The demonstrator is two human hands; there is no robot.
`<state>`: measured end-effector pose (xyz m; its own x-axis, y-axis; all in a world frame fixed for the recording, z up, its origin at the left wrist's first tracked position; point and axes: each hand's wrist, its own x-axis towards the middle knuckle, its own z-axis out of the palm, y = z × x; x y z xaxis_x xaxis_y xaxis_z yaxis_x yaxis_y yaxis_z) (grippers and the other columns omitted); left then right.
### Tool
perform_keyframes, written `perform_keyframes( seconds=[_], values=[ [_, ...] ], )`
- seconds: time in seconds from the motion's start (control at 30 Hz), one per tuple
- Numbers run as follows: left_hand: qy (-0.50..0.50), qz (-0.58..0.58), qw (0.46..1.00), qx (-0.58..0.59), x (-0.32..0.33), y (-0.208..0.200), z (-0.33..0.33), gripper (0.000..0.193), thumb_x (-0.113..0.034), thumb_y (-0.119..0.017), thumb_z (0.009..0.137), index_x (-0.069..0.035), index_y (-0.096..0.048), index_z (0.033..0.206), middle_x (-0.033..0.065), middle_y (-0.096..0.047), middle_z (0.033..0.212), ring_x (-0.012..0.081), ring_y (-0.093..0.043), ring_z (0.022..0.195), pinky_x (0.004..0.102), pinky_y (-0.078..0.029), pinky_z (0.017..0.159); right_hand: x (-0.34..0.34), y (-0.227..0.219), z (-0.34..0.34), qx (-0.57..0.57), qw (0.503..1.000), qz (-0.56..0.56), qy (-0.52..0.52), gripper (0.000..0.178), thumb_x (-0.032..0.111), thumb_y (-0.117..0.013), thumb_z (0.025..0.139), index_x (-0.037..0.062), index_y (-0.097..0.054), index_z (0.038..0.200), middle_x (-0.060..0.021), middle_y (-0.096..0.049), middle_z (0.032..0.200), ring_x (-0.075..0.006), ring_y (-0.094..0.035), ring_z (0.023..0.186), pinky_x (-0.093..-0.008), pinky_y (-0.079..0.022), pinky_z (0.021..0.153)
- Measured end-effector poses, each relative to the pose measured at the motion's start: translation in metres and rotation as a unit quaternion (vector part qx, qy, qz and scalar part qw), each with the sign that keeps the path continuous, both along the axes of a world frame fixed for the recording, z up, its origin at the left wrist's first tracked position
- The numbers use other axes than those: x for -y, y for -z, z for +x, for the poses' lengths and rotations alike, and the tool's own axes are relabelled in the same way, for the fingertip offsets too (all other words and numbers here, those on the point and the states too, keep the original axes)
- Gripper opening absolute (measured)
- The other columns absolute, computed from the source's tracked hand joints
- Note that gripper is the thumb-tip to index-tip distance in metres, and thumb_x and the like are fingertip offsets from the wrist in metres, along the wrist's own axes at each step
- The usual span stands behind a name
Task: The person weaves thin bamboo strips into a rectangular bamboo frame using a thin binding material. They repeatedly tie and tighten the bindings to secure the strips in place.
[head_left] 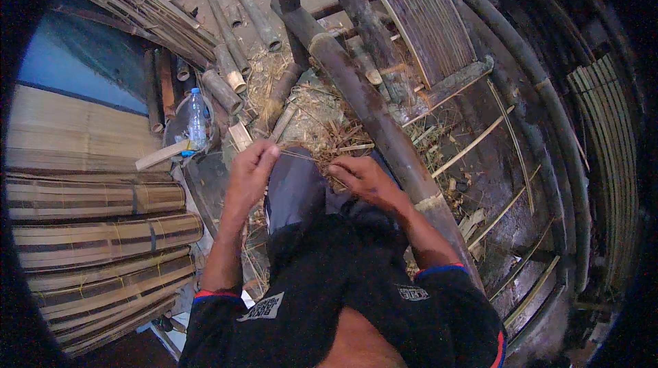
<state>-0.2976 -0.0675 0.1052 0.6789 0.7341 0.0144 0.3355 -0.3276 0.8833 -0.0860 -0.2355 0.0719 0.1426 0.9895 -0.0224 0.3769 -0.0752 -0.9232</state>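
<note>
Currently, I have the left hand [248, 170] and right hand [364, 179] pinching thin, brown, fibrous strands [301, 157], probably light and springy, best held near each end.

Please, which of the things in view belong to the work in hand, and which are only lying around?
In the work:
thin strips, held between the left hand and right hand

Probably just lying around:
plastic bottle
bamboo tubes
tied bundles at the left
loose shavings

Head-worn fisheye, looking steeply down, rim unclear
</note>
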Motion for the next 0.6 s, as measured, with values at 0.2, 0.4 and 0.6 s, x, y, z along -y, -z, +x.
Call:
perform_keyframes(
  seconds=[0.2, 0.4, 0.6],
  values=[
    [-0.04, -0.029, 0.999, -0.011, -0.009, 0.017, -0.021, 0.027, -0.027, -0.06, 0.101, 0.0, -0.065, 0.097, -0.0013, -0.056, 0.074, 0.0087, -0.05, 0.074, 0.0282, -0.043, 0.067, 0.021, 0.007, 0.028, 0.134, 0.983, 0.082, 0.097, 0.017, 0.015, -0.065, 0.095, -0.0004, -0.066, 0.1, -0.0175, -0.066, 0.082, -0.0335, -0.063, 0.069, -0.0386, -0.049, 0.064],
    [0.025, -0.008, 1.0, -0.015, 0.027, 0.022, 0.022, 0.025, -0.026, -0.061, 0.099, -0.001, -0.064, 0.097, 0.0066, -0.062, 0.075, 0.0169, -0.059, 0.071, 0.0342, -0.046, 0.066, 0.052, 0.033, 0.065, 0.333, 0.903, 0.148, 0.228, 0.01, 0.016, -0.067, 0.094, 0.0063, -0.069, 0.095, -0.0175, -0.066, 0.082, -0.0352, -0.065, 0.07, -0.0384, -0.051, 0.061],
    [0.16, 0.022, 0.987, 0.014, 0.035, 0.023, 0.077, 0.015, -0.019, -0.063, 0.096, -0.004, -0.064, 0.096, 0.0162, -0.064, 0.082, 0.0363, -0.064, 0.074, 0.042, -0.05, 0.065, 0.075, 0.04, 0.08, 0.377, 0.872, 0.038, 0.309, 0.01, 0.017, -0.065, 0.095, 0.0078, -0.066, 0.093, -0.0159, -0.064, 0.075, -0.0352, -0.064, 0.063, -0.0416, -0.05, 0.056]
  ],
)
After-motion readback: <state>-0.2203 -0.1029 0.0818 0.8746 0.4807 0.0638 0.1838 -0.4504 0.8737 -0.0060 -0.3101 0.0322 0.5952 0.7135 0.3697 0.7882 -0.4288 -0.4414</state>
